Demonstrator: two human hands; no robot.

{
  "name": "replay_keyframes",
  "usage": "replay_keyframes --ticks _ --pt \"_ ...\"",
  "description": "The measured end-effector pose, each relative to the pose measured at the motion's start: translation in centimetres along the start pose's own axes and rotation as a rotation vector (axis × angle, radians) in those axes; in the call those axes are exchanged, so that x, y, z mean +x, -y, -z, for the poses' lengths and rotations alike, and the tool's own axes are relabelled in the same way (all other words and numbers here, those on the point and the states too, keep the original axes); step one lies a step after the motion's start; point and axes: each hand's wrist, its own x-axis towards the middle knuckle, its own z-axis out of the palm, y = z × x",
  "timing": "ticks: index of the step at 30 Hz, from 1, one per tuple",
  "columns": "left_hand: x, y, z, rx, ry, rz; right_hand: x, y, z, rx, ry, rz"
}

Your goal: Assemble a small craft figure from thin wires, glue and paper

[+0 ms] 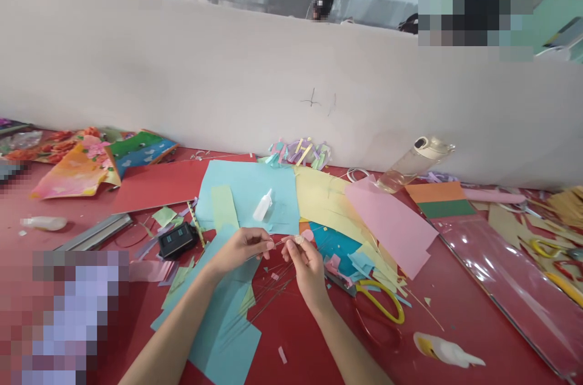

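Observation:
In the head view my left hand [246, 251] is closed in a pinch on a thin stem-like strand [279, 243]. My right hand [306, 266] pinches the strand's other end, beside a small pale piece [299, 239] and a round pink bit of paper [308, 235]. The strand's exact kind is too small to tell. Blue paper [228, 318] lies beneath my left forearm, with thin dark strands [268, 300] across it. Just right of my right hand rest yellow-handled scissors [380, 300], their blades partly under paper scraps [334, 263].
A small white glue bottle [263, 206] lies on light blue paper; another glue bottle [449, 350] lies front right. A black device [177, 240] sits at left. A clear drinking bottle [412, 163] leans near the white partition [228, 81]. Pink paper [392, 221] and a glossy red sheet [514, 288] lie rightward.

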Motion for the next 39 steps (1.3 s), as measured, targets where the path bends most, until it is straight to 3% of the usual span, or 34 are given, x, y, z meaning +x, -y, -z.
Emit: replay_keyframes --ticks 12,39 --pt "-0.03 -0.11 0.19 0.049 0.034 0.040 -0.32 0.05 -0.10 -0.063 -0.018 0.009" --pt "-0.10 -0.67 0.14 0.190 0.034 -0.052 -0.58 0.17 0.00 -0.221 -0.072 0.131"
